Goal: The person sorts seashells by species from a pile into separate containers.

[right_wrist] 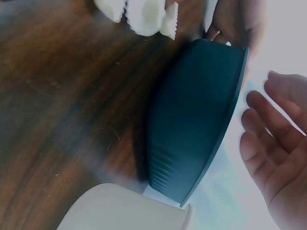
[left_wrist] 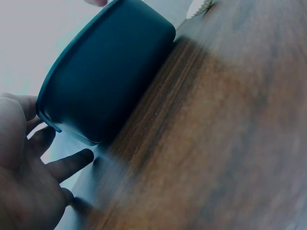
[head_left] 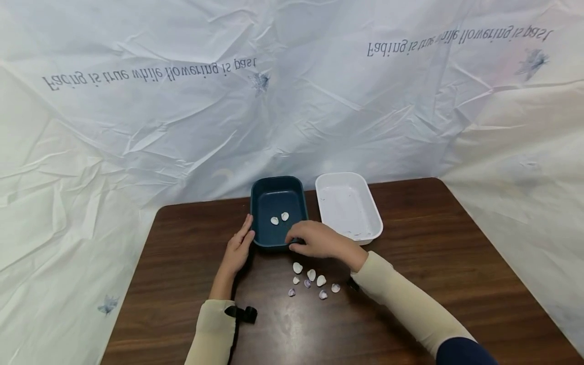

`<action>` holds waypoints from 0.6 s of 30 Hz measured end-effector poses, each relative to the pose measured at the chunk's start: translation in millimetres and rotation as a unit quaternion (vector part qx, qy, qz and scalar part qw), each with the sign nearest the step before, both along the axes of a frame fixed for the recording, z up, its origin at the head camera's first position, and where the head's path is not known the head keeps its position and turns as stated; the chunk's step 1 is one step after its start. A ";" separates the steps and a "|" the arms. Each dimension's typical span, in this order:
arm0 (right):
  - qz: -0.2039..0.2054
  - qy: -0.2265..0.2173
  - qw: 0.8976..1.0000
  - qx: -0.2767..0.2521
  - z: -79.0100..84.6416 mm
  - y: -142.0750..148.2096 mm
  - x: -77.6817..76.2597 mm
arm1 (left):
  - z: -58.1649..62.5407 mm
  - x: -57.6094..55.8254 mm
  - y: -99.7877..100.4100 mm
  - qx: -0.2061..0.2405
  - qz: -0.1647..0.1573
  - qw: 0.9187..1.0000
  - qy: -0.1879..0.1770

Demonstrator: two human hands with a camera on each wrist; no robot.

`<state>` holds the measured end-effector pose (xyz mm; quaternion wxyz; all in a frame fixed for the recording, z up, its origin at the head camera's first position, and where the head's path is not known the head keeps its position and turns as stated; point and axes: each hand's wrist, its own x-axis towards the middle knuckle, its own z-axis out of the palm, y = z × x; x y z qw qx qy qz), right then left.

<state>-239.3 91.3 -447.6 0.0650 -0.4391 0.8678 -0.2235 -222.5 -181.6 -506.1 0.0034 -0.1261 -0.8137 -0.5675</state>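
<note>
A dark teal tray (head_left: 269, 201) stands near the table's far edge with two white seashells (head_left: 285, 216) inside. Along its left side lies my left hand (head_left: 238, 247), touching the rim; the left wrist view shows its fingers (left_wrist: 72, 165) spread beside the tray wall (left_wrist: 110, 72). Over the tray's near right corner is my right hand (head_left: 316, 238), fingers loosely bent. In the right wrist view that hand (right_wrist: 283, 143) has nothing visible in it. Several loose shells, white (head_left: 312, 275) and purplish (head_left: 323, 294), lie on the table in front of the tray.
A white tray (head_left: 342, 208) stands just right of the teal one, behind my right forearm. The brown wooden table (head_left: 438, 238) extends to both sides. Pale printed sheeting (head_left: 292, 111) hangs close behind the trays.
</note>
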 end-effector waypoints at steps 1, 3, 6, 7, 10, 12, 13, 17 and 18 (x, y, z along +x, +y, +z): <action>0.000 0.006 1.000 -0.002 -0.7 0.8 2.0 | 0.0 0.0 -0.1 -0.001 0.001 1.000 0.000; 0.003 0.007 1.000 -0.003 -1.7 2.0 5.6 | -0.1 0.3 -0.5 -0.001 0.001 1.000 0.000; 0.008 -0.009 1.000 0.007 -5.1 4.6 10.1 | -0.5 0.3 -1.2 -0.003 -0.002 1.000 0.000; 0.010 -0.015 1.000 0.010 -6.8 5.9 11.1 | -0.5 0.4 -1.4 -0.004 -0.003 1.000 0.000; 0.011 -0.033 0.999 0.015 -11.6 8.7 14.5 | 0.8 0.8 -1.0 -0.007 -0.007 1.000 -0.002; 0.013 -0.041 0.999 0.021 -14.6 10.0 16.3 | 1.8 1.4 -0.6 -0.006 -0.006 1.000 -0.001; 0.012 -0.045 0.999 0.025 -16.1 10.4 16.9 | 2.5 1.6 -0.2 -0.006 -0.005 1.000 -0.001; 0.007 -0.049 0.997 0.053 -22.9 10.7 19.1 | 2.7 1.3 0.0 -0.009 -0.005 1.000 -0.001; 0.007 -0.048 0.997 0.058 -24.8 10.5 19.6 | 2.2 0.9 0.0 -0.011 -0.006 1.000 -0.003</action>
